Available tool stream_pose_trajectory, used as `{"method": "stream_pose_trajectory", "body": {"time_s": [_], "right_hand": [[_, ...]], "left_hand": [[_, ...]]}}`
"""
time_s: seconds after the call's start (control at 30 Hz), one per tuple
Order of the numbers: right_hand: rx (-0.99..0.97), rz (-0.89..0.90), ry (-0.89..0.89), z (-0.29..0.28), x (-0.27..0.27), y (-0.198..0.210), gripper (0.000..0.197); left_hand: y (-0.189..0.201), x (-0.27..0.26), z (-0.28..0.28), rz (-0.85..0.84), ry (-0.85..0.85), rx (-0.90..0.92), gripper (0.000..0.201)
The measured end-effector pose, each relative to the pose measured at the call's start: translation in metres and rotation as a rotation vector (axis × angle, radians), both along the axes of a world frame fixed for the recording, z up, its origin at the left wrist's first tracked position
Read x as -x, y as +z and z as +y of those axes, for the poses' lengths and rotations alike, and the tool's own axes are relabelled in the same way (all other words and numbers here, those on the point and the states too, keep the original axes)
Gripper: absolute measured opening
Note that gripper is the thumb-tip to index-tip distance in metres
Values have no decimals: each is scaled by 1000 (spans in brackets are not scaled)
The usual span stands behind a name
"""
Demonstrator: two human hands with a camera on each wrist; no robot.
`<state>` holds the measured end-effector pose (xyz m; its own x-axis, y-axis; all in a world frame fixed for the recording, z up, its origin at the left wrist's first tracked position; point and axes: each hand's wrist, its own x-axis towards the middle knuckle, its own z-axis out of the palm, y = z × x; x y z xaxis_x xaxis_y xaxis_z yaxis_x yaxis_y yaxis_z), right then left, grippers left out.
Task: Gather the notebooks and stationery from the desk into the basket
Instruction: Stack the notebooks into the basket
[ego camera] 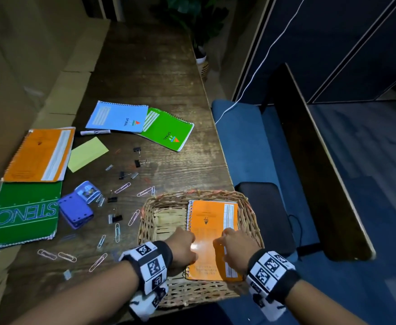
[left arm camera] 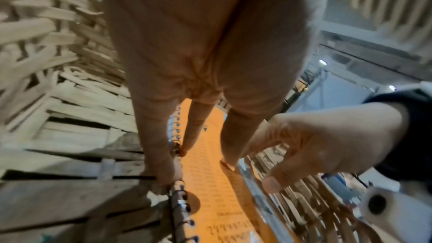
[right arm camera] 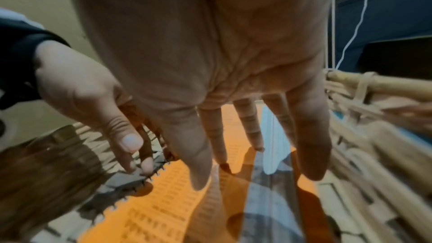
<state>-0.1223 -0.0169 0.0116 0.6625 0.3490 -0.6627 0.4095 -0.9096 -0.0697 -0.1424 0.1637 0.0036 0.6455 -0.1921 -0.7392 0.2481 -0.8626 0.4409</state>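
Observation:
A woven basket (ego camera: 193,193) stands at the desk's near right edge. An orange spiral notebook (ego camera: 212,219) lies in it, its near end propped on the basket's near rim. My left hand (ego camera: 182,246) rests with straight fingers (left arm camera: 163,169) on the notebook's spiral edge (left arm camera: 180,197). My right hand (ego camera: 235,245) is spread over the cover (right arm camera: 175,200), its fingertips (right arm camera: 201,178) at or just above it. On the desk lie a blue notebook (ego camera: 119,117), a green notebook (ego camera: 168,129), a large orange notebook (ego camera: 39,156), a green steno pad (ego camera: 23,214), a yellow note (ego camera: 87,153) and a marker (ego camera: 94,132).
A purple stapler (ego camera: 77,205), black binder clips (ego camera: 138,163) and several paper clips (ego camera: 121,188) are scattered left of the basket. Cardboard (ego camera: 16,66) lines the desk's left side. A blue seat (ego camera: 239,137) and a black cushion (ego camera: 262,207) sit past the right edge.

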Motion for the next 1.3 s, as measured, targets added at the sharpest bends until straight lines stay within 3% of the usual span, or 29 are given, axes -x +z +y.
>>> {"method": "stream_pose_trajectory", "body": {"time_s": [0.13,0.27,0.33,0.47,0.6,0.7,0.8,0.97,1.1,1.3], "right_hand": [[-4,38,4,1,-6,1,32],[-24,107,72,9,-15,21,29],[-106,154,71,15,-37,43,39],[-436,93,-132,47,-115,69,50],[-647,41,-348,101,-223,43,41],[-615,-63,-381,142,-290,16,46],[-523,-115,-384,166,-338,-17,45],[-477,-80,-345,189,-379,-57,44],[-480,-109,-312,191,-382,-63,29],[-372,-84,-231,167,-366,-40,32]], "left_hand": [[-6,-4,2,5,60,107,47],[-4,-6,11,-7,-44,107,53],[0,-9,20,-76,-57,140,54],[29,-25,45,-270,137,243,47],[45,-78,70,-351,484,414,26],[32,-143,99,-301,991,577,12],[7,-197,121,-245,1249,605,8],[-31,-232,118,-25,1421,603,10],[-45,-241,116,13,1507,631,3],[-43,-238,108,174,1412,612,21]]}}
